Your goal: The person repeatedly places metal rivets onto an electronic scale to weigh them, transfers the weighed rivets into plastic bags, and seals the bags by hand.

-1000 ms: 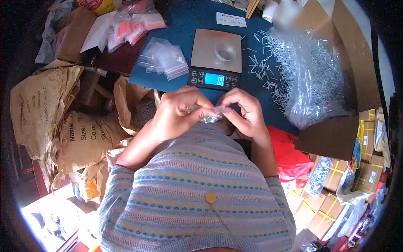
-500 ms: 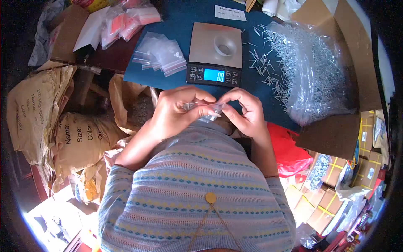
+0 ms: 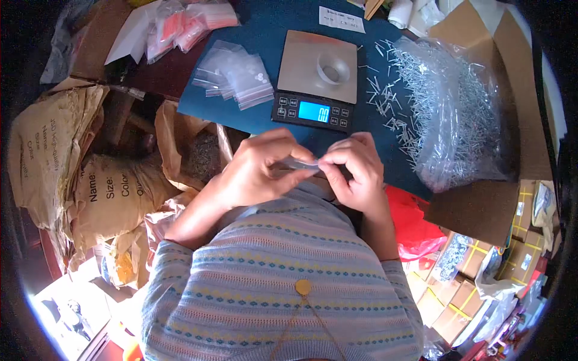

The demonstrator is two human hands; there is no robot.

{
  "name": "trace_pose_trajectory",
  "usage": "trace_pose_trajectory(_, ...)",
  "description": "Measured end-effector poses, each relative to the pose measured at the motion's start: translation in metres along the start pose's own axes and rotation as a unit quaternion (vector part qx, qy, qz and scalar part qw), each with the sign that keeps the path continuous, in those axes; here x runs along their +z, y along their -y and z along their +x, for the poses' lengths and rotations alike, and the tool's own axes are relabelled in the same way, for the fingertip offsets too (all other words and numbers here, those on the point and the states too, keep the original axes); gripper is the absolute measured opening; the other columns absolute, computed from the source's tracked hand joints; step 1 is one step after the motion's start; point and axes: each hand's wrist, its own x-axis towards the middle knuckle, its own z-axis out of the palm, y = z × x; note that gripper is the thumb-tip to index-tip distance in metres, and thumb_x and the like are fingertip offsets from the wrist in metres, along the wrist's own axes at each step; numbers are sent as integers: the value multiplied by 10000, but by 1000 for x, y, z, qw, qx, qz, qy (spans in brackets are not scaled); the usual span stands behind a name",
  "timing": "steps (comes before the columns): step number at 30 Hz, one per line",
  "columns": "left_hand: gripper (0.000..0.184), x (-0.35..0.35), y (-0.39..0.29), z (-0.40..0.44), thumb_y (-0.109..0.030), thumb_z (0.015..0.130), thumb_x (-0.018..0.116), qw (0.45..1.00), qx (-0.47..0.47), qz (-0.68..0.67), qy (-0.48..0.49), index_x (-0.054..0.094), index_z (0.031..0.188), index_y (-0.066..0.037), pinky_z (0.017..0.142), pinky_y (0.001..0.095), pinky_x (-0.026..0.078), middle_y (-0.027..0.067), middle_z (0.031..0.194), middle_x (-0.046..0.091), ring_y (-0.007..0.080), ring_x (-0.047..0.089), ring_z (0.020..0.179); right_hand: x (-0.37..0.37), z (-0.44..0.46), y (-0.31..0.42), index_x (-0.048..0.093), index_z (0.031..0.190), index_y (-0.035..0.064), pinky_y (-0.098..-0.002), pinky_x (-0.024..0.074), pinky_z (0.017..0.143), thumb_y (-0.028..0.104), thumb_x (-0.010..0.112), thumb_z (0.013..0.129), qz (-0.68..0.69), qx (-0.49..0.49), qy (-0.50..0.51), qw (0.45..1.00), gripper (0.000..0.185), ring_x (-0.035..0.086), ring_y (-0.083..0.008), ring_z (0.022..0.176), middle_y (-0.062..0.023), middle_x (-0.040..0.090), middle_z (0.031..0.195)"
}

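Observation:
Pinched between both hands is a small clear zip bag (image 3: 299, 164), mostly hidden by the fingers. My left hand (image 3: 257, 167) grips one side of it between thumb and fingertips. On the other side, my right hand (image 3: 354, 170) pinches the bag's edge, fingertips almost touching those of the left. Just beyond the hands is a digital scale (image 3: 290, 63) reading 0.0, with a small translucent cup (image 3: 331, 75) on its plate. What the bag contains cannot be made out.
Flat zip bags (image 3: 238, 75) lie left of the scale. At right, a large plastic bag of screws or nails (image 3: 448, 114) sits in an open cardboard box (image 3: 475, 204), with loose ones spilled beside it. Brown paper sacks (image 3: 120, 186) stand at left; a paper label (image 3: 341, 19) lies behind.
The hands have tilted the zip bag, and less of it shows between them. My right hand's fingers have curled in more. The view has shifted slightly, moving the scale rightward in it.

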Motion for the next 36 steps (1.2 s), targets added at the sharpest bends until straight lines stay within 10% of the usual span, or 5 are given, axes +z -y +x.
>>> trace_pose_trajectory(20,145,-2,39,26,-28,671,727,995,-52,-50,73,624,737,-105,887,354,357,0,783,654,181,634,840,9,26,-28,506,611,96,-382,390,734,234,723,698,-23,-15,124,992,272,552,-189,660,-14,503,643)
trace_pose_trajectory(36,120,-33,40,7,29,719,731,954,-150,-259,31,617,707,-7,871,381,506,115,854,674,235,647,916,-1,23,-31,568,663,109,-362,403,755,252,764,652,60,-26,92,994,243,561,-167,668,9,534,662)
